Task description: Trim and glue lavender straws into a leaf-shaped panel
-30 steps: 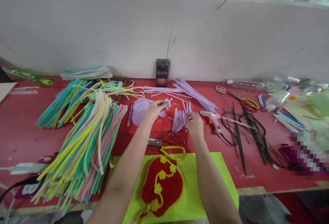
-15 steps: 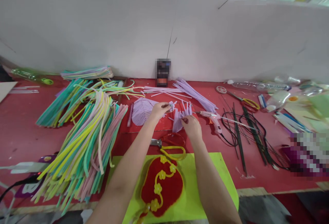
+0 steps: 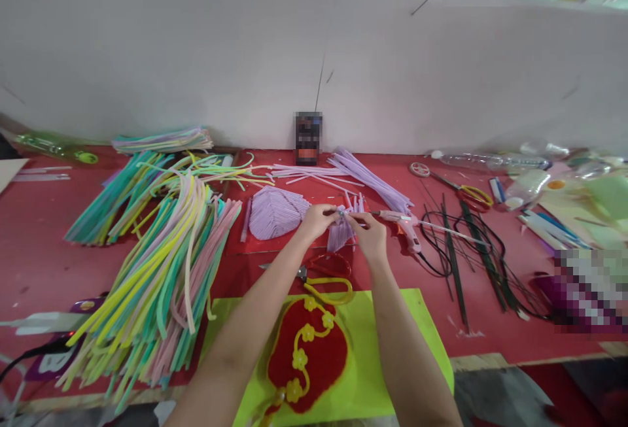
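Red counter (image 3: 34, 237): runs past left and right edges, cut off; pixelation at far right obscures things there.
Lime sheet (image 3: 363, 375): near side, partly under both forearms.
Pastel stems (image 3: 157, 283): heaped left, lower layers buried.
Scissors (image 3: 318, 280): just far of the sheet, blades partly behind the left forearm.
Lilac leaf shape (image 3: 275, 211): left of the hands, lying flat.
Short lilac strips (image 3: 338, 237): partly covered by the right hand (image 3: 371, 236).
Left hand (image 3: 318, 221): fingers pinched on a small lilac piece (image 3: 342, 212).
Right fingers: tips at that piece; cannot tell whether gripping.
Small lilac piece: between both hands, outline unclear.
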Demonstrator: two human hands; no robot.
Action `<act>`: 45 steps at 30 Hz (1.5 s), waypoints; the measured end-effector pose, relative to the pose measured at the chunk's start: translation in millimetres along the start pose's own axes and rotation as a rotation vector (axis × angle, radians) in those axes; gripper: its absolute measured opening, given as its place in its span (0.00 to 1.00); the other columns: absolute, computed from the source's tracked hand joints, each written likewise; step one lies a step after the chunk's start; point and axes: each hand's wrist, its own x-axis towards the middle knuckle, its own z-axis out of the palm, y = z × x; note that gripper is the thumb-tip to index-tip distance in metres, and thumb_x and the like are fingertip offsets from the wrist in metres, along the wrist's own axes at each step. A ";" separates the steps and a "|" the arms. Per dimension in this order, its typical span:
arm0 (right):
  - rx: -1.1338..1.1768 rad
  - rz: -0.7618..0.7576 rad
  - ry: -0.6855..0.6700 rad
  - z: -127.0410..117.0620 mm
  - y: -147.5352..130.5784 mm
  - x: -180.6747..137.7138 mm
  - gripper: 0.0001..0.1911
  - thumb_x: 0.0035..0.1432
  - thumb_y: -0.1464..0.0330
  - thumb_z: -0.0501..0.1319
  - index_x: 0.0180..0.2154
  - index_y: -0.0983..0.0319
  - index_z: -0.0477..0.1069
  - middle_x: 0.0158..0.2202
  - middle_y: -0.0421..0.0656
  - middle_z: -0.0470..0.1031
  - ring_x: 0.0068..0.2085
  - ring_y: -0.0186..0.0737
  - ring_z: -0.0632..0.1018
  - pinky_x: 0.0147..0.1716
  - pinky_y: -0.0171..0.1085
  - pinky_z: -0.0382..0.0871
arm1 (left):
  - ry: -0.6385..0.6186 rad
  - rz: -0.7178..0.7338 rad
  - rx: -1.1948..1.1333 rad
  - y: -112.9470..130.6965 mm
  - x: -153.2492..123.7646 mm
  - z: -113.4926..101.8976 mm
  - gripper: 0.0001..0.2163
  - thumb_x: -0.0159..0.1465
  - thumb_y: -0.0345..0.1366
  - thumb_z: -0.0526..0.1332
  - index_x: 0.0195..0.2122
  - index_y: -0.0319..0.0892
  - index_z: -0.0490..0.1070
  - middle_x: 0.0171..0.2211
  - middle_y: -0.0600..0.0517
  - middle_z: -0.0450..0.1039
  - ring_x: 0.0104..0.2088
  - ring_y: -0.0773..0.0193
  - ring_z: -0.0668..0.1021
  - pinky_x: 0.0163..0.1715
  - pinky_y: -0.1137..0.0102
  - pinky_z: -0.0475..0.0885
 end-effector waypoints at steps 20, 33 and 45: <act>-0.007 -0.070 0.037 4.0 0.3 -4.1 0.13 0.51 0.60 0.63 0.33 0.62 0.78 0.34 0.46 0.80 0.37 0.42 0.78 0.42 0.41 0.70 | -0.027 0.021 -0.010 0.7 -3.2 2.4 0.10 0.58 0.40 0.63 0.32 0.37 0.78 0.28 0.49 0.79 0.29 0.63 0.78 0.33 0.71 0.72; -0.015 -0.007 -0.090 -14.2 -5.8 -0.9 0.18 0.51 0.56 0.62 0.37 0.62 0.79 0.37 0.47 0.81 0.36 0.44 0.80 0.39 0.42 0.72 | 0.077 0.062 0.002 7.9 -3.4 -7.7 0.07 0.55 0.37 0.64 0.28 0.39 0.76 0.26 0.51 0.77 0.29 0.63 0.78 0.35 0.70 0.70; -0.975 0.221 -0.349 -31.5 19.0 -13.3 0.10 0.47 0.61 0.67 0.24 0.61 0.77 0.23 0.47 0.77 0.27 0.44 0.78 0.26 0.37 0.64 | 0.181 0.019 -0.155 5.8 4.1 -30.4 0.06 0.53 0.36 0.66 0.28 0.39 0.77 0.27 0.50 0.77 0.31 0.63 0.78 0.39 0.66 0.74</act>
